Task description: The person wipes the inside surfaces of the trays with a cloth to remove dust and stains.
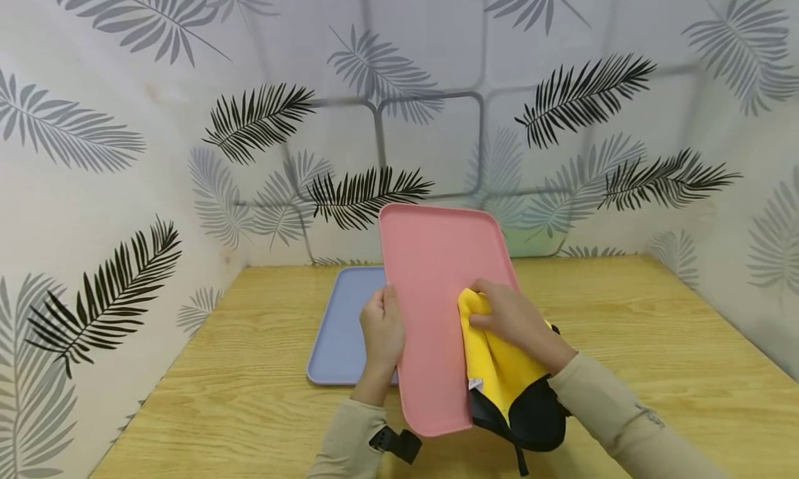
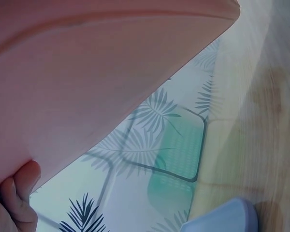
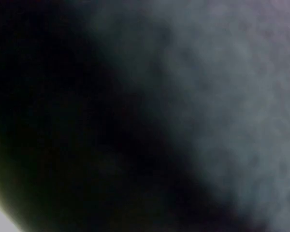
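Observation:
In the head view, a pink tray (image 1: 437, 292) is held up at a tilt above the table. My left hand (image 1: 382, 330) grips its left long edge; in the left wrist view the curled fingers (image 2: 26, 179) show against the pink surface. My right hand (image 1: 508, 319) pinches a yellow and black cloth (image 1: 499, 368) and holds it against the tray's right side. A small white label (image 1: 476, 383) shows on the cloth, and its black part hangs over the tray's lower right corner. Dark, blurred material fills the right wrist view, too close to make out.
A light blue tray (image 1: 349, 326) lies flat on the wooden table (image 1: 250, 368), partly hidden behind the pink tray and my left hand. Leaf-patterned sheeting (image 1: 437, 146) stands along the back and both sides of the table.

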The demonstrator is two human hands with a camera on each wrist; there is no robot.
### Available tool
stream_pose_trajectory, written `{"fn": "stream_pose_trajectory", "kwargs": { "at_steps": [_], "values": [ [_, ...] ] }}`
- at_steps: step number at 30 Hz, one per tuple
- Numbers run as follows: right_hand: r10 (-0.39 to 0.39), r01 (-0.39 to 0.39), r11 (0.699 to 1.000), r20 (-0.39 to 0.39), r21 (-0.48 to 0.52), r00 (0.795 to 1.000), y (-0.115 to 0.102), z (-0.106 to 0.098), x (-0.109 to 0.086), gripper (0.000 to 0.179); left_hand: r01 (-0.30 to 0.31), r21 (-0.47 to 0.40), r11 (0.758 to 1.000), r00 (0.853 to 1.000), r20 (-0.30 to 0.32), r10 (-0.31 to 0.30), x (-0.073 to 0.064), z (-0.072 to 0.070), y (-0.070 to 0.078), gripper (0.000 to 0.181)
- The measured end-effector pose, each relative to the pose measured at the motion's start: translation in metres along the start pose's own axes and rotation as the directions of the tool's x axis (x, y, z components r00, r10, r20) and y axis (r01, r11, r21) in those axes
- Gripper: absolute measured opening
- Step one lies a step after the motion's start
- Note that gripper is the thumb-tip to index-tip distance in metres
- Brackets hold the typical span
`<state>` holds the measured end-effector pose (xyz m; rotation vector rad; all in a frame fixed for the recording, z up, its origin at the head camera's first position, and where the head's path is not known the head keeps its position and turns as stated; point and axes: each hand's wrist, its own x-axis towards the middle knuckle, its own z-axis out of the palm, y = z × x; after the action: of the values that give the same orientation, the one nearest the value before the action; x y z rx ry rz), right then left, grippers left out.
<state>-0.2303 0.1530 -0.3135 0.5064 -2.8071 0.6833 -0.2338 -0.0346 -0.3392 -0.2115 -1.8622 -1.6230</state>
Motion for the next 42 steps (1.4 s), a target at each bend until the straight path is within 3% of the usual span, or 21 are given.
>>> {"fn": "stream_pose_trajectory", "kwargs": {
  "at_steps": [7,18,30,42],
  "values": [
    [0.062,-0.061,0.995,0.011,-0.085,0.998,0.021,-0.003,-0.004,0.038,-0.01,0.007,1.0,1.0,-0.011,0.01,0.002,-0.005,0.002,0.033],
    [0.156,-0.151,0.979,0.026,-0.135,0.987,0.045,-0.004,-0.008,0.045,-0.027,0.018,0.999,0.999,-0.033,0.028,0.003,-0.007,0.002,0.032],
    [0.074,-0.073,0.995,0.021,-0.063,0.997,0.04,-0.005,-0.009,0.04,-0.024,0.011,1.0,0.999,-0.04,0.024,0.004,-0.005,0.005,0.03],
    [-0.08,0.08,0.996,0.003,0.027,0.997,0.002,0.005,-0.002,0.033,-0.012,0.002,1.0,0.999,-0.038,0.012,0.003,0.0,0.006,0.033]
  ]
}}
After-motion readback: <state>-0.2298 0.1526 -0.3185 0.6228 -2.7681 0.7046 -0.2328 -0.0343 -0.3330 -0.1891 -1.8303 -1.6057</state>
